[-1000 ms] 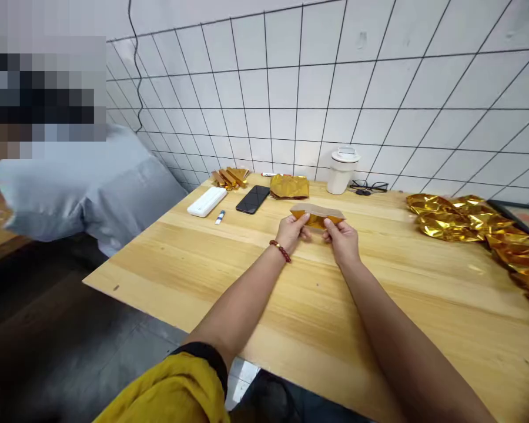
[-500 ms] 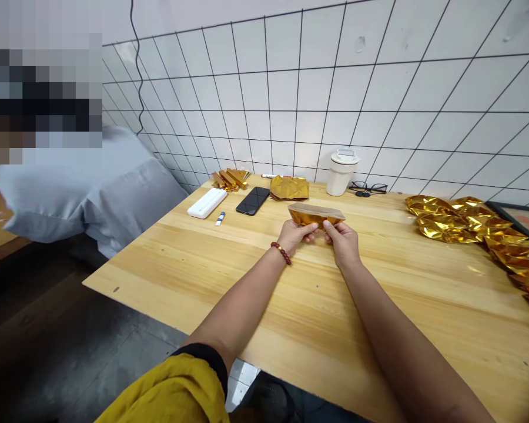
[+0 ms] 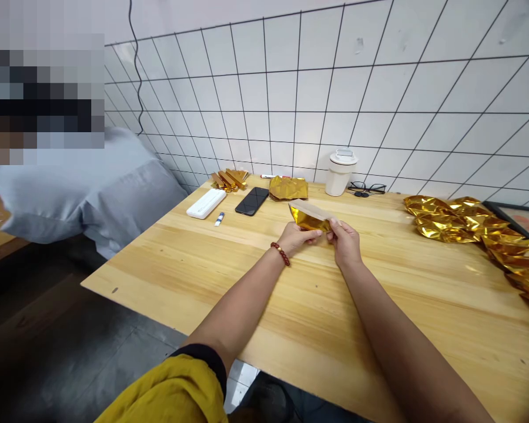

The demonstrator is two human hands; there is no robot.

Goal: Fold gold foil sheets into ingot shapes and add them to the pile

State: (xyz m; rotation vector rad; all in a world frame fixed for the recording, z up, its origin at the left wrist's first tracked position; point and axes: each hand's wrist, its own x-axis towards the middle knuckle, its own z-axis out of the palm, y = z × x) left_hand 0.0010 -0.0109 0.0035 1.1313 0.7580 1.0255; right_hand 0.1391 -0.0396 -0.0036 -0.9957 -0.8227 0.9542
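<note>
"What's nearest?"

"The left hand (image 3: 296, 238). Its thumb lies along the lower edge of the foil (image 3: 309, 221); the other fingers are partly hidden, so I can't tell how tightly they close."

"And the right hand (image 3: 347, 242)?"

"Thumb and fingers clamped on the foil's right end."

"Where is the foil, and how does it point?"

"Between the hands, over the table (image 3: 304, 317). Its long axis slants: right end nearer the wearer, left end pointing away to the left. The gold face is toward the wearer, the paler side up."

"Any change?"

"Half a second ago it ran nearly straight across; now it has swung into that slant."

"Beyond it?"

"The phone (image 3: 252, 201) to the left, then a gold stack (image 3: 288, 189), and a cup (image 3: 341, 176) by the wall (image 3: 282, 88)."
</note>
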